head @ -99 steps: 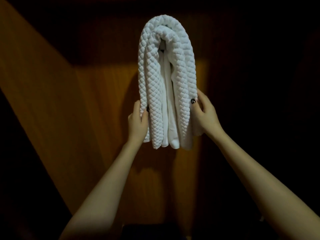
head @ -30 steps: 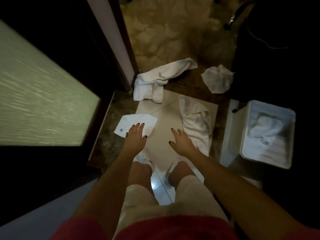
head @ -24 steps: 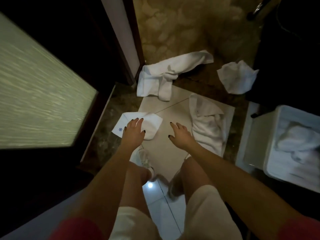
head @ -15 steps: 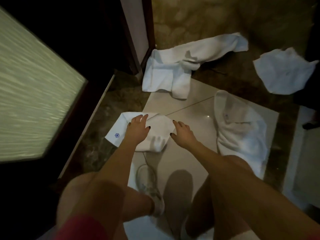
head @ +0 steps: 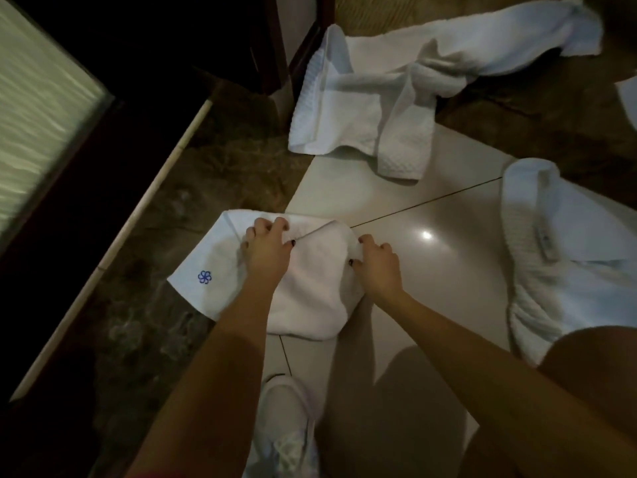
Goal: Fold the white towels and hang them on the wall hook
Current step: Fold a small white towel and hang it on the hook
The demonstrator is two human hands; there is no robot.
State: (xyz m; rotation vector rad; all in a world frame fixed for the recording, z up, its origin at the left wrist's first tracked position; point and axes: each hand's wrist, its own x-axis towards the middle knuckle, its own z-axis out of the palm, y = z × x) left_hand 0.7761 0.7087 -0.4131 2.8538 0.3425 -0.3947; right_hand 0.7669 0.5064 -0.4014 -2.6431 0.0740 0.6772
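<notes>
A small white towel (head: 310, 298) with a blue flower logo lies on the floor in front of me. My left hand (head: 267, 251) pinches its far edge near the left corner. My right hand (head: 377, 265) grips the towel's right edge. A larger waffle-textured white towel (head: 362, 108) lies crumpled farther back. Another white towel (head: 565, 263) lies in a long heap at the right. The wall hook is out of view.
A frosted glass door (head: 38, 125) in a dark frame stands at the left. A dark door post (head: 275, 39) rises behind the crumpled towel. My white shoe (head: 286, 429) rests on the pale tile (head: 431, 208). A further white cloth (head: 629, 98) peeks in at the right edge.
I have crouched down toward the floor. Both hands came down from above the small logo towel and closed on its edges.
</notes>
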